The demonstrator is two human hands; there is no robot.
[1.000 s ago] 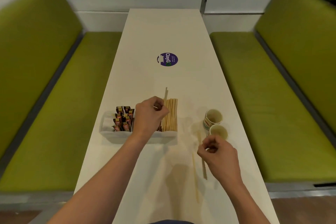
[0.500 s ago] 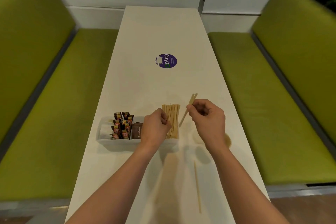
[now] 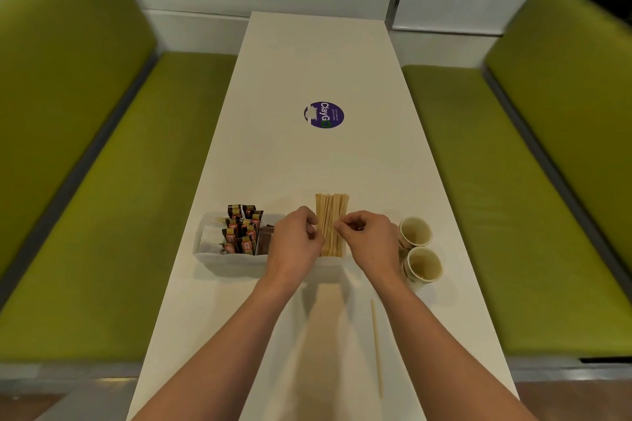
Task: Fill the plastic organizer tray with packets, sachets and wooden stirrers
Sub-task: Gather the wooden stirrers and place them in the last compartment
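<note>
On the white table (image 3: 307, 61), a loose stirrer (image 3: 376, 349) lies nearest, at 5 o'clock from the organizer tray (image 3: 232, 258). Both hands meet over the tray's right compartment, where the wooden stirrers (image 3: 331, 215) lie bundled. The left hand (image 3: 297, 243) curls against the bundle's 9 o'clock edge; whether it grips any is unclear. The right hand (image 3: 367, 239) pinches stirrers at the 3 o'clock edge. Orange-and-brown sachets (image 3: 242, 229) stand in the middle, with white packets (image 3: 208, 237) at the left end. Two paper cups (image 3: 414, 232) sit at 3 o'clock and a purple sticker (image 3: 323, 114) at 12 o'clock.
</note>
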